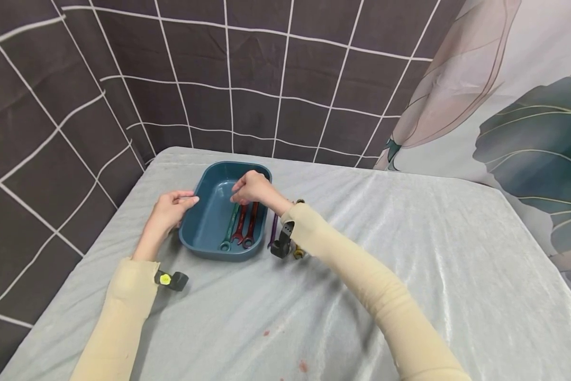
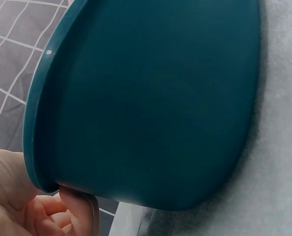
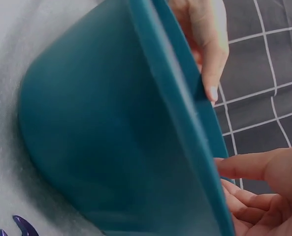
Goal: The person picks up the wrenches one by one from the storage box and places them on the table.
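Reporter: Where does the blue tray [image 1: 220, 255] sit?

Photographer: On a bench [image 1: 433, 238] draped in pale cloth, its rim pinched between the thumb and fingers of a person's left hand [image 1: 168, 212].

Reporter: And the right hand [image 1: 254, 188]?

Photographer: Poised over the tray with bent fingers, above the wrenches; whether it grasps one, I cannot tell.

Reporter: Which wrenches?

Photographer: Green [image 1: 230, 227], red [image 1: 241, 223] and dark red [image 1: 251, 225], side by side inside. A purple wrench [image 1: 273, 230] and a gold wrench [image 1: 298, 252] lie outside, near the tray, partly hidden by the right arm.
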The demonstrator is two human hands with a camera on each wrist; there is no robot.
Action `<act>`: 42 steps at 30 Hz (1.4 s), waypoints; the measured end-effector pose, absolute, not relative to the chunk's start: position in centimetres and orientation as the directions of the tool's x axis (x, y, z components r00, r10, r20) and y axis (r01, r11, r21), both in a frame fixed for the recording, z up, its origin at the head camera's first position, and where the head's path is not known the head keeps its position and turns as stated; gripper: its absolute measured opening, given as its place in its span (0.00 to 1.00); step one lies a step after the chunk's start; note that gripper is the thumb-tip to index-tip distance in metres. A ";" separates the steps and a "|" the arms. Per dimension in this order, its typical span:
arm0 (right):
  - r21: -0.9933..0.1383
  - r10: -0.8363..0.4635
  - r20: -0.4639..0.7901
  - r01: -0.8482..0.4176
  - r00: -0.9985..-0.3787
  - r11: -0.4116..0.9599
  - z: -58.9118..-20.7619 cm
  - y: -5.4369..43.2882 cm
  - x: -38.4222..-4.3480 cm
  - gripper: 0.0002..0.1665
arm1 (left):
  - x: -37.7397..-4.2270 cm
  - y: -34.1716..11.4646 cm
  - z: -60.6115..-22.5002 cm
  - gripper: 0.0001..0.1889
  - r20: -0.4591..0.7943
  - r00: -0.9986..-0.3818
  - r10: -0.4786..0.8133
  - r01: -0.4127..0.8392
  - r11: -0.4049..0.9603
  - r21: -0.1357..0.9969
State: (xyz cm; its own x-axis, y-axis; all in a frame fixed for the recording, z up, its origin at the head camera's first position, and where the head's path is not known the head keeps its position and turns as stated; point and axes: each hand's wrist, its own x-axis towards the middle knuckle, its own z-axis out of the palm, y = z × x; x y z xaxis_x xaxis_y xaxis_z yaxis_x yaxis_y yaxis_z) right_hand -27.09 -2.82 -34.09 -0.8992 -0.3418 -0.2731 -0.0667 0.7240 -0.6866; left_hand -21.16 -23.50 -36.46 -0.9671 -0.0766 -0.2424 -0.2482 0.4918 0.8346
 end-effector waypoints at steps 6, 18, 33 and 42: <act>-0.666 -0.335 -0.289 -0.063 -0.897 0.744 -34.5 -3.1 -27.2 0.15 | -21.1 -23.6 -36.4 0.27 -0.244 -0.967 -0.076 -0.249 0.494 0.833; -0.590 -0.321 -0.303 -0.088 -0.897 0.803 -35.1 -3.5 -27.2 0.08 | -21.2 -23.4 -36.5 0.26 -0.238 -0.969 -0.072 -0.241 0.499 0.832; -0.529 -0.278 -0.306 -0.080 -0.911 0.845 -35.8 -4.2 -27.5 0.07 | -21.2 -23.1 -36.5 0.26 -0.235 -0.969 -0.074 -0.239 0.503 0.831; -0.453 -0.279 -0.273 -0.133 -0.921 0.882 -35.6 -4.9 -27.3 0.04 | -21.2 -23.4 -36.5 0.27 -0.246 -0.965 -0.087 -0.256 0.498 0.829</act>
